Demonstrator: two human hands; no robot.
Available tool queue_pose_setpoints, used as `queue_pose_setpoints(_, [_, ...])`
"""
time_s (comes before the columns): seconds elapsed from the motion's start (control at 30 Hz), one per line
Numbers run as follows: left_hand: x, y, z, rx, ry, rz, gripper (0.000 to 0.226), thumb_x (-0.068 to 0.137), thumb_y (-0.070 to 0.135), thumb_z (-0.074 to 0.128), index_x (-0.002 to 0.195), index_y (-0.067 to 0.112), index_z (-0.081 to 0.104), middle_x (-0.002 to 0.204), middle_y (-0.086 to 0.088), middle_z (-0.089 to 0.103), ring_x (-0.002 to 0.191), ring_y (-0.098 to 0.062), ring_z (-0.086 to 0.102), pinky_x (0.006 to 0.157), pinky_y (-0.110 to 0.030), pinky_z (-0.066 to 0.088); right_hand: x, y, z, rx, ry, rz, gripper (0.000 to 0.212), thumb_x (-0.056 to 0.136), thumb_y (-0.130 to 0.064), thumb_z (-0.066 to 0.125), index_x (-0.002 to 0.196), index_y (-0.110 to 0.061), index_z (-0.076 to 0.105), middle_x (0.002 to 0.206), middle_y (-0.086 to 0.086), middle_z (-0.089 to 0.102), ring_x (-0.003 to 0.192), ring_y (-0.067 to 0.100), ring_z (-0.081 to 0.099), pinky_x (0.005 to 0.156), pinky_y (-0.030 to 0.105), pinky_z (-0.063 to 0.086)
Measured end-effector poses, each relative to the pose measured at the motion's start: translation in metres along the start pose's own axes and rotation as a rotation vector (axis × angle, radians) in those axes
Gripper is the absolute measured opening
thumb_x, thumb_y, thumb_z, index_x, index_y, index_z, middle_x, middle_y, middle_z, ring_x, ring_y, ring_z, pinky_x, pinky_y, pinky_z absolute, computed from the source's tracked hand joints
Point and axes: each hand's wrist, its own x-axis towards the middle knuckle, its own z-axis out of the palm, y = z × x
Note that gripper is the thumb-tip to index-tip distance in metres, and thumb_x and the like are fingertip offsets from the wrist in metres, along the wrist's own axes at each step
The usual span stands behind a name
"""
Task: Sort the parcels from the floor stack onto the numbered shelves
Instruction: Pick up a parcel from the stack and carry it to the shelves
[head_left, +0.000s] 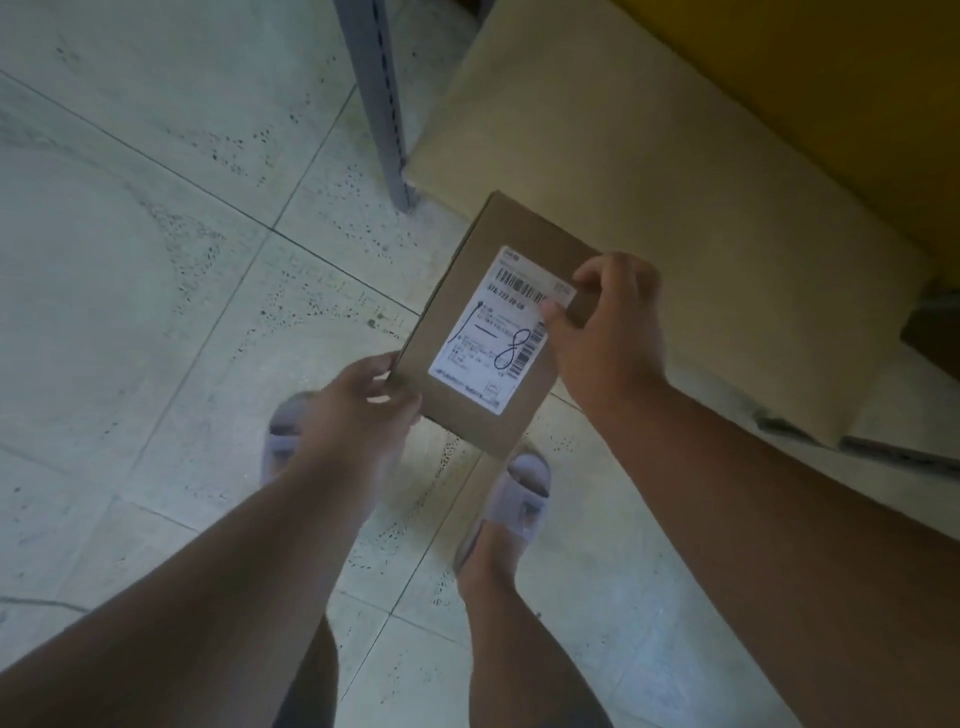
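A small brown cardboard parcel (467, 291) is held in the air over the floor, between both hands. Its white shipping label (493, 332) faces up and bears a handwritten "1—8" in dark marker. My left hand (358, 400) grips the parcel's near left corner. My right hand (608, 322) holds the right edge, with the thumb lying on the label. The parcel's underside is hidden.
A grey metal shelf upright (384, 104) stands on the tiled floor (130, 234) just beyond the parcel. A large beige carton (649, 130) fills the lowest shelf level at the right, with a yellow surface (857, 78) above it. My feet in grey slippers (519, 493) are below the parcel.
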Motion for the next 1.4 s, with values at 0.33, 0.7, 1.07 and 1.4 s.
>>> queue_pose_setpoints(0.33, [0.087,0.081,0.03,-0.067,-0.072,0.0,0.056,0.091,0.011,0.059,0.143,0.029,0.052,0.099,-0.001,0.075,0.095,-0.022,0.072,0.094,-0.041,0.054,0.112,-0.012,0.045,0.083,0.105,0.014,0.047,0.085,-0.03,0.076,0.124,-0.024,0.051,0.148,0.003,0.03,0.092,0.014,0.053,0.07,0.027,0.052])
queue_pose_setpoints(0.7, [0.153,0.12,0.056,-0.201,-0.189,0.175,0.056,0.086,0.018,0.068,0.139,0.015,0.054,0.133,-0.013,0.063,0.12,-0.031,0.063,0.102,-0.047,0.052,0.194,-0.007,0.059,-0.073,0.109,-0.044,0.052,0.089,-0.025,0.069,0.136,-0.015,0.049,0.151,0.013,0.029,0.104,0.023,0.056,0.092,0.039,0.052])
queue_pose_setpoints(1.07, [0.084,0.066,-0.013,0.103,-0.108,0.257,0.027,0.098,0.029,0.052,0.12,0.039,0.064,0.103,0.011,0.07,0.091,-0.029,0.074,0.077,-0.043,0.063,0.089,-0.057,0.053,-0.125,-0.01,-0.291,0.046,0.089,-0.028,0.069,0.129,-0.016,0.052,0.152,0.011,0.032,0.136,0.032,0.041,0.104,0.048,0.048])
queue_pose_setpoints(1.4, [-0.116,0.074,-0.248,0.168,0.06,0.255,0.021,0.096,0.031,0.058,0.115,0.034,0.065,0.112,0.012,0.069,0.091,-0.011,0.069,0.08,-0.028,0.051,-0.131,-0.273,-0.042,-0.121,-0.193,-0.441,0.043,0.092,-0.035,0.064,0.13,-0.019,0.051,0.151,0.008,0.037,0.139,0.023,0.038,0.107,0.037,0.043])
